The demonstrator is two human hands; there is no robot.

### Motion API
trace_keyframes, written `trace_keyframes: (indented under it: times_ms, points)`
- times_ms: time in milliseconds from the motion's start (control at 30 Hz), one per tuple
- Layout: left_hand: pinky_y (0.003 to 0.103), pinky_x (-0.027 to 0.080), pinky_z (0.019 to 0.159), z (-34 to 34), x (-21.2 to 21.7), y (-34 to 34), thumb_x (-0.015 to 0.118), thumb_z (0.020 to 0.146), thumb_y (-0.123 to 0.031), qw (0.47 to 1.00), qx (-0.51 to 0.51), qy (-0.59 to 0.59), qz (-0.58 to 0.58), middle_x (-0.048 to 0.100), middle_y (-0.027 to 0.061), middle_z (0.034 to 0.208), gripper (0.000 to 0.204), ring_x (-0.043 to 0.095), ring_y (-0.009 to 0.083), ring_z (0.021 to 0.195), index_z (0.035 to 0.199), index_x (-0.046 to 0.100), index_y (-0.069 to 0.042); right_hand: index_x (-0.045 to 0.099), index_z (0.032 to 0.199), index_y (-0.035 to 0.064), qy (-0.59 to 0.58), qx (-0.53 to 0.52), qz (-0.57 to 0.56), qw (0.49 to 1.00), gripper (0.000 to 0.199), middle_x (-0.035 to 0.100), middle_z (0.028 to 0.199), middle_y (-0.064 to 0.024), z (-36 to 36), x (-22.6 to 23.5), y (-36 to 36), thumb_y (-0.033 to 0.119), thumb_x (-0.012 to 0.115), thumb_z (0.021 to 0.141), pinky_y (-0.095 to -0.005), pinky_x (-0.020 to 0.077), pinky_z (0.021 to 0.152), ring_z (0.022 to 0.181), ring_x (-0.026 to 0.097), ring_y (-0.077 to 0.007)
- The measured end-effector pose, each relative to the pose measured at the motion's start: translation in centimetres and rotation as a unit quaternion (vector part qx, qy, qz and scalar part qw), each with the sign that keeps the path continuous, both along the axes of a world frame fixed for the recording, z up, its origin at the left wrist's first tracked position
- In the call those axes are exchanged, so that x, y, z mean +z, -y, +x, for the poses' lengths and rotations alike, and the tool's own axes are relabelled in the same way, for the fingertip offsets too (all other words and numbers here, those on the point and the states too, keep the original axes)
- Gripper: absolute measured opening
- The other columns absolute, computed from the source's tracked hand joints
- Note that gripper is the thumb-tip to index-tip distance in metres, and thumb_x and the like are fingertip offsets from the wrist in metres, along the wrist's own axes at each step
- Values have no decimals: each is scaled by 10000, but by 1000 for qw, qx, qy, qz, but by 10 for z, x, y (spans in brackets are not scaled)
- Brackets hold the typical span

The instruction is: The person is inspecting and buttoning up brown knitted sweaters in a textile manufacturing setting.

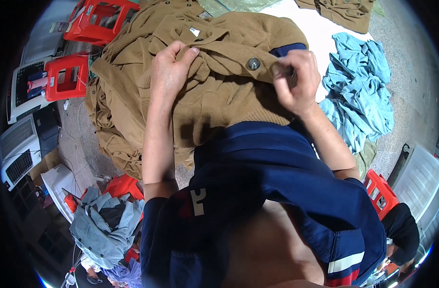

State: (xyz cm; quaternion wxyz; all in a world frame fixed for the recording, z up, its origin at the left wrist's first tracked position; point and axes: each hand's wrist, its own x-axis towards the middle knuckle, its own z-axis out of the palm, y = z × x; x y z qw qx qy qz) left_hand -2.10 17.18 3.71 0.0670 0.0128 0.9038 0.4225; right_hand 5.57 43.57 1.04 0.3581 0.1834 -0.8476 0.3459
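Stretching between both hands, the brown garment [217,98] shows a dark button [254,63]; left of that button, left fingers [189,56] clamp its band; right of it, right fingers [302,61] pinch the band.

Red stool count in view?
4 clear red stools: one far upper left, one just below it, one lower left partly under grey garments, one lower right. A red patch below those garments may be another; more could be hidden.
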Motion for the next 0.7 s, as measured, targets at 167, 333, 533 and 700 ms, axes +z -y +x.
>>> trace_keyframes:
  times_ms: [167, 333, 533, 700]
  points:
    - [337, 486, 706, -1, -2, 0, 688, 853, -268, 999, 8, 26, 26, 677, 139, 755, 275, 589, 182, 689, 890, 661, 4, 541, 984, 52, 48, -2, 78, 996, 394, 525, 900, -119, 1, -4, 36, 257, 770, 737, -359, 472, 650, 807, 549, -255]
    - [225, 343, 567, 4, 7, 24, 747, 823, -191, 990, -67, 100, 70, 526, -42, 648, 219, 416, 47, 632, 845, 640, -1, 557, 941, 45, 168, -63, 28, 983, 201, 548, 882, -126, -25, -16, 32, 71, 646, 763, -398, 505, 674, 817, 588, -310]
    - [191, 354, 652, 18, 12, 67, 669, 894, -144, 984, -154, 62, 67, 496, -68, 801, 120, 453, 30, 759, 856, 615, -43, 613, 1045, 36, 264, 10, -167, 950, 211, 615, 968, -75, -36, -29, -8, -20, 622, 842, -299, 499, 770, 866, 631, -201]
    - [183, 344, 694, 31, 37, 47, 581, 964, -123, 955, -57, -7, 290, 464, -78, 838, 83, 412, 22, 783, 979, 536, -55, 602, 1066, 58, 196, 22, -340, 920, 146, 581, 986, 15, -33, 0, -18, 27, 585, 925, -198, 423, 781, 874, 510, -61]
